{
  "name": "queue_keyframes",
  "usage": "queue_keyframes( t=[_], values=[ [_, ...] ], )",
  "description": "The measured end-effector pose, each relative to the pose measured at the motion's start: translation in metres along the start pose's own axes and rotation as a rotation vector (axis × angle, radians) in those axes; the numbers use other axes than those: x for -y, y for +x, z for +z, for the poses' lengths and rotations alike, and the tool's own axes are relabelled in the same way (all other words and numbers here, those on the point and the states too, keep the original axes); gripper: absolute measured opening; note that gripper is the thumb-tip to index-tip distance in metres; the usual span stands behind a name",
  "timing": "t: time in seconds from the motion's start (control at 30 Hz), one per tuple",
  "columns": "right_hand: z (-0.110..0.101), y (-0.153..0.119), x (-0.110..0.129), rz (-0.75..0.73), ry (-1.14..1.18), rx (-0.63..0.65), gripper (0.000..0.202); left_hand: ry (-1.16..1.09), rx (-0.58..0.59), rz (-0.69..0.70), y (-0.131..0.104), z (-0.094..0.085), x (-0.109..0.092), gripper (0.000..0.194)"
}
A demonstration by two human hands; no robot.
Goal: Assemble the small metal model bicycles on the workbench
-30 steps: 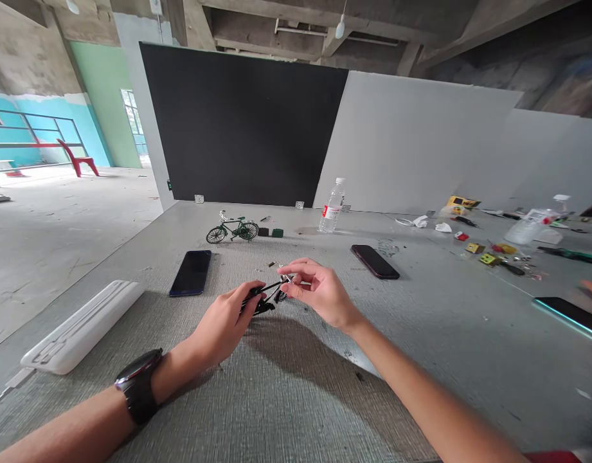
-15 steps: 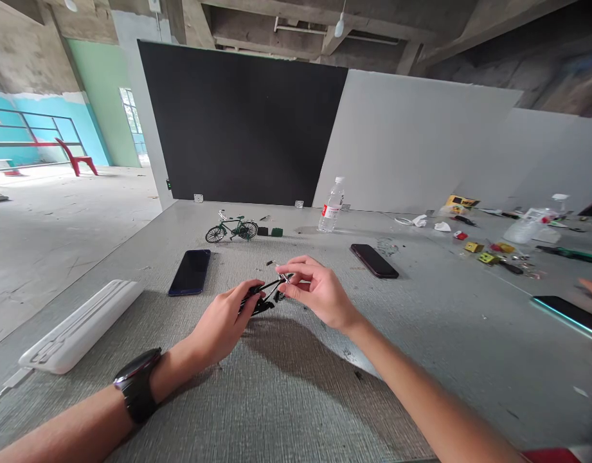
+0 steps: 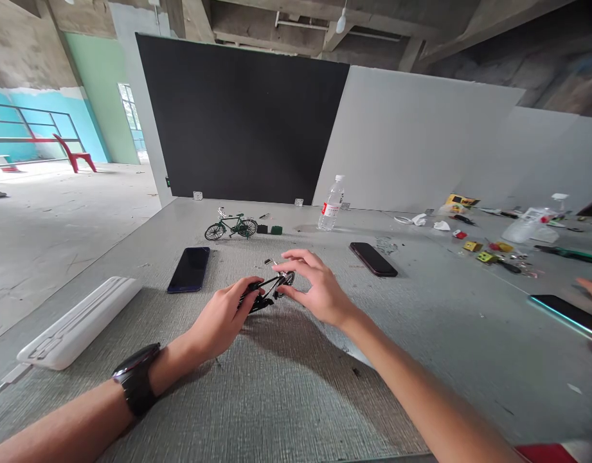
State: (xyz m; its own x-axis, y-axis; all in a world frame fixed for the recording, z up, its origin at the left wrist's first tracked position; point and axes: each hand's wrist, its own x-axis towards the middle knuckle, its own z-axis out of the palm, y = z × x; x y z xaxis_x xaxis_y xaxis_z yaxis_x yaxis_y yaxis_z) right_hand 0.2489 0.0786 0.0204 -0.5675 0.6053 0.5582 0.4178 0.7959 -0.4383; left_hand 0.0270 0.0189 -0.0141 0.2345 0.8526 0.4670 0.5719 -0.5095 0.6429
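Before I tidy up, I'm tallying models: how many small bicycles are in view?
2: a green bicycle stands beyond the leftmost phone; a black bicycle is in the left hand, which partly covers it.

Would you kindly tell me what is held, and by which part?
The left hand grips the small black bicycle by its rear part; the right hand is open near its front, contact unclear.

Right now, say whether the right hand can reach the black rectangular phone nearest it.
Probably yes: the right hand looks open, fingers spread, and nothing visible stands between it and the black phone.
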Motion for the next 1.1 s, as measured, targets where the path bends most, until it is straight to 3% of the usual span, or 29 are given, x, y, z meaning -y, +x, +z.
queue_keyframes(
  t=[0.2,0.47,0.73,1.1],
  values=[
    [0.003,0.0,-0.008,0.055,0.116,0.129,0.033,-0.093,-0.046,-0.067,0.003,-0.001,0.004,0.022],
    [0.011,-0.002,-0.013,0.181,0.255,0.155,0.044,-0.185,-0.084,-0.204,0.012,-0.003,0.018,0.025],
    [0.014,-0.003,-0.016,0.278,0.413,0.205,0.048,-0.257,-0.055,-0.197,0.016,-0.003,0.027,0.031],
    [0.015,-0.003,-0.017,0.301,0.554,0.242,0.051,-0.235,-0.053,-0.191,0.015,-0.003,0.026,0.031]
  ],
)
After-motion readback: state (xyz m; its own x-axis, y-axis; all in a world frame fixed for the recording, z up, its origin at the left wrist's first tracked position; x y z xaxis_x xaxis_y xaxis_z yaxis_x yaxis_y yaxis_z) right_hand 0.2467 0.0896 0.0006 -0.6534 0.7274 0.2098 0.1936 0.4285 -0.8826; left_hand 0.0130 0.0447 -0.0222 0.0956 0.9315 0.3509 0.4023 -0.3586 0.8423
